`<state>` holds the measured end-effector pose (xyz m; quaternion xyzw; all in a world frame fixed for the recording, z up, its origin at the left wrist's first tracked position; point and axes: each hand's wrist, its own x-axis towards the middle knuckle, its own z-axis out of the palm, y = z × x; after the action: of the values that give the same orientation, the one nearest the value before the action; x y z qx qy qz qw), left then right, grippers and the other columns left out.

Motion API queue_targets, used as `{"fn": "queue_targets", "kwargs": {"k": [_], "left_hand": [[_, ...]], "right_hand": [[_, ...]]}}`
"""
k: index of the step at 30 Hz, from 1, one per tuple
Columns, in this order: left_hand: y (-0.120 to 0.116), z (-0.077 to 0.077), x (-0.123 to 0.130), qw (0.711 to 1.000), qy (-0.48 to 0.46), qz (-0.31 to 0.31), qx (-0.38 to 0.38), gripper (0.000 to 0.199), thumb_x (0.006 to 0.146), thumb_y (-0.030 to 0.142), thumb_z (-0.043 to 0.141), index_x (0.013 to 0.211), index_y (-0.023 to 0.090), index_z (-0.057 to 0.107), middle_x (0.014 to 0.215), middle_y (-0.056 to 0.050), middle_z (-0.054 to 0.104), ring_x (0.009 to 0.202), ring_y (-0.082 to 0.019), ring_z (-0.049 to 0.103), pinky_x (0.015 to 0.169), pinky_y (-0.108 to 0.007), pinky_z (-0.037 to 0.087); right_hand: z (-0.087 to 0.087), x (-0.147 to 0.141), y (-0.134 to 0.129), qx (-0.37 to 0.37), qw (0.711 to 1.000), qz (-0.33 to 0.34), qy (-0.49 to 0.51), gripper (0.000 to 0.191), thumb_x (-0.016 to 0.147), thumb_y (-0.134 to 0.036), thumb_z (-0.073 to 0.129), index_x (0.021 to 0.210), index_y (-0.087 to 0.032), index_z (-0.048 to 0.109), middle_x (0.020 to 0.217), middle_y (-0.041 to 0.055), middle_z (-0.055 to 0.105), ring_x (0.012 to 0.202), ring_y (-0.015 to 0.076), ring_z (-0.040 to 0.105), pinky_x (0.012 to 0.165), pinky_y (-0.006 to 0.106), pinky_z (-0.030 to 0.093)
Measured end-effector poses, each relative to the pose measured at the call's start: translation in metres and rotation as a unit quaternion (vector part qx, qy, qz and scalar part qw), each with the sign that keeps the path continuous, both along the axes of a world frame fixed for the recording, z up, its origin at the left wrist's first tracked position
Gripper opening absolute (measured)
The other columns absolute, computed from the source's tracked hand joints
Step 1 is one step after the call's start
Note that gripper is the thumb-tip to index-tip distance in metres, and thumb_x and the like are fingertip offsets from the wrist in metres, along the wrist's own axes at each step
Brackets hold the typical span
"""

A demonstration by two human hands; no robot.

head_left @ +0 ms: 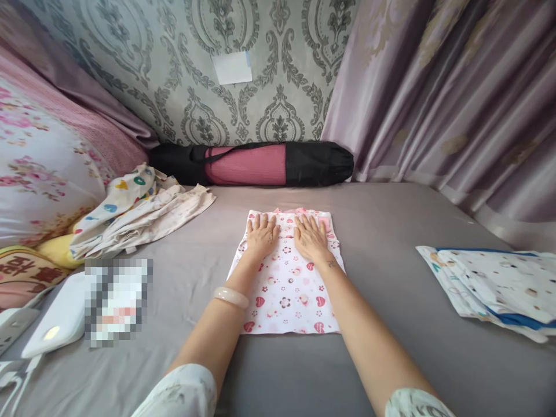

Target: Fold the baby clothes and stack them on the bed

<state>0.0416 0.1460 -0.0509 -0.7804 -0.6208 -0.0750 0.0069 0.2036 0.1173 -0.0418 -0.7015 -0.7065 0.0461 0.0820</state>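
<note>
A white cloth garment (284, 289) with pink hearts and flowers lies flat on the grey sheet, folded into a rough rectangle with its narrower end away from me. My left hand (262, 235) rests palm down on its upper left part, fingers spread. On the upper right part lies my right hand (311, 236), also flat with the fingers apart. Neither hand grips anything. Pink trim shows along the far edge, and a small pink patch is beside my right fingers.
Folded white cloths with blue edging (512, 284) lie at the right. Crumpled patterned clothes (147, 214) are at the left, near a white device (61, 315) with cables and a blurred-out object (118, 304). A black and pink rolled bag (247, 164) lies against the wall.
</note>
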Motion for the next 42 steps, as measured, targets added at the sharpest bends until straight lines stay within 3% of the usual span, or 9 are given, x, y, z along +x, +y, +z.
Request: {"fn": "queue_targets", "kwargs": {"k": [9, 12, 17, 22, 26, 31, 38, 42], "left_hand": [[-0.001, 0.003, 0.0, 1.0, -0.014, 0.01, 0.024, 0.056, 0.099, 0.043, 0.02, 0.147, 0.021, 0.038, 0.153, -0.009, 0.038, 0.144, -0.03, 0.026, 0.117, -0.053, 0.016], [-0.001, 0.006, -0.003, 0.996, -0.033, 0.058, 0.051, 0.058, 0.099, 0.043, 0.016, 0.147, 0.017, 0.038, 0.152, -0.011, 0.038, 0.143, -0.028, 0.027, 0.118, -0.053, 0.014], [0.003, 0.004, -0.009, 0.996, -0.029, 0.084, 0.005, 0.06, 0.099, 0.043, 0.017, 0.147, 0.012, 0.036, 0.155, -0.015, 0.031, 0.144, -0.028, 0.026, 0.116, -0.053, 0.018], [0.003, 0.004, -0.011, 0.996, -0.036, 0.083, -0.011, 0.061, 0.098, 0.044, 0.018, 0.148, 0.013, 0.034, 0.155, -0.015, 0.03, 0.145, -0.029, 0.024, 0.115, -0.053, 0.02], [-0.002, 0.01, -0.01, 0.995, -0.036, 0.088, 0.013, 0.06, 0.098, 0.043, 0.02, 0.146, 0.011, 0.038, 0.154, -0.016, 0.033, 0.144, -0.029, 0.026, 0.116, -0.053, 0.019], [-0.01, 0.018, -0.012, 0.996, -0.03, 0.085, 0.002, 0.06, 0.097, 0.042, 0.023, 0.146, 0.011, 0.036, 0.154, -0.017, 0.031, 0.145, -0.029, 0.024, 0.116, -0.053, 0.017], [-0.008, 0.016, -0.018, 0.992, -0.059, 0.088, -0.074, 0.066, 0.095, 0.048, 0.025, 0.149, 0.009, 0.03, 0.158, -0.016, 0.022, 0.145, -0.031, 0.022, 0.116, -0.048, 0.021], [-0.006, 0.015, -0.019, 0.99, -0.076, 0.091, -0.082, 0.067, 0.095, 0.048, 0.026, 0.149, 0.009, 0.03, 0.158, -0.016, 0.022, 0.145, -0.031, 0.022, 0.116, -0.048, 0.022]], "right_hand": [[0.001, 0.003, 0.001, -0.001, 1.0, -0.001, -0.001, 0.055, 0.1, -0.035, 0.016, 0.152, -0.022, 0.03, 0.158, 0.0015, 0.025, 0.146, 0.0234, 0.017, 0.118, 0.048, 0.005], [0.001, 0.01, 0.002, 0.033, 0.998, -0.045, -0.004, 0.057, 0.099, -0.034, 0.017, 0.152, -0.014, 0.027, 0.158, 0.0067, 0.024, 0.146, 0.0235, 0.014, 0.118, 0.045, 0.006], [-0.004, 0.021, 0.006, 0.015, 0.995, -0.101, -0.01, 0.06, 0.098, -0.032, 0.019, 0.15, -0.003, 0.028, 0.158, 0.0132, 0.024, 0.146, 0.0256, 0.016, 0.118, 0.044, 0.011], [-0.005, 0.022, 0.006, 0.003, 0.995, -0.1, -0.02, 0.06, 0.097, -0.031, 0.017, 0.15, -0.004, 0.028, 0.157, 0.0124, 0.025, 0.146, 0.0243, 0.017, 0.118, 0.043, 0.012], [0.007, 0.023, 0.01, -0.042, 0.994, -0.096, -0.022, 0.061, 0.098, -0.033, 0.017, 0.151, -0.004, 0.026, 0.158, 0.0125, 0.022, 0.146, 0.0251, 0.015, 0.117, 0.044, 0.013], [0.023, 0.026, 0.025, -0.05, 0.996, -0.039, -0.057, 0.062, 0.098, -0.037, 0.017, 0.15, -0.005, 0.029, 0.159, 0.0137, 0.021, 0.147, 0.025, 0.012, 0.118, 0.047, 0.0], [0.001, 0.038, 0.036, -0.056, 0.997, -0.041, -0.037, 0.068, 0.098, -0.042, 0.013, 0.151, -0.001, 0.021, 0.159, 0.0149, 0.017, 0.147, 0.0234, 0.011, 0.119, 0.039, 0.006], [0.005, 0.039, 0.038, -0.075, 0.996, -0.04, -0.032, 0.068, 0.098, -0.043, 0.014, 0.151, -0.002, 0.023, 0.159, 0.0146, 0.018, 0.147, 0.024, 0.013, 0.119, 0.04, 0.008]]}}
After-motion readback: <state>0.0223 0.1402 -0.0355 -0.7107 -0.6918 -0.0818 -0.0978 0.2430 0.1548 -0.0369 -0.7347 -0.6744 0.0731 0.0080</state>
